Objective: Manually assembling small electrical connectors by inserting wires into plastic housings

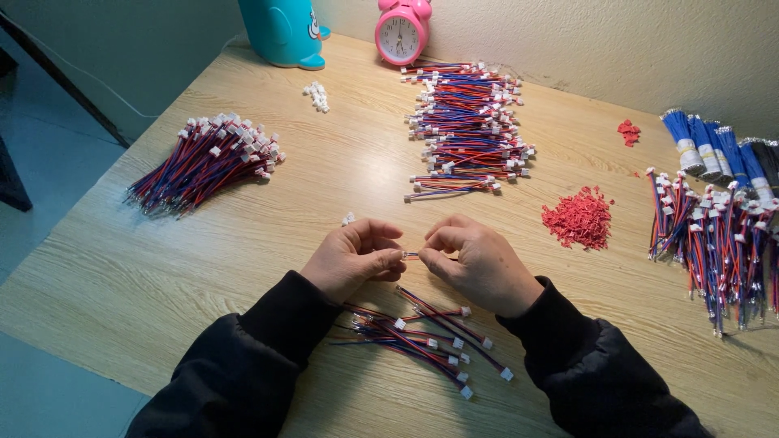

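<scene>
Red-and-blue thin wire lead [411, 256] sits pinched between both hands just above the table's middle — only a short stretch shows in the gap. Left hand [354, 259] is closed, thumb and forefinger tips nipping one end; right hand [475, 264] is likewise closed on the other end. Judged light and limp, the lead will bend freely; its small end fitting looks easy to drop, so the hold belongs close to the tip.

Below the wrists lies a loose bundle of red-and-blue leads with white plastic connectors [426, 337], touching the black sleeves [268, 349]. One white connector piece [348, 218] lies apart, just beyond the left hand. Further out: a heap of small red plastic housings [578, 217] to the right, a fanned bundle of leads [203, 162] far left, a stacked pile [469, 130] ahead, more bundles [714, 243] at the right edge. Pale wood-grain table [243, 268] carries all — a pink round alarm clock [402, 31] stands against the wall.
</scene>
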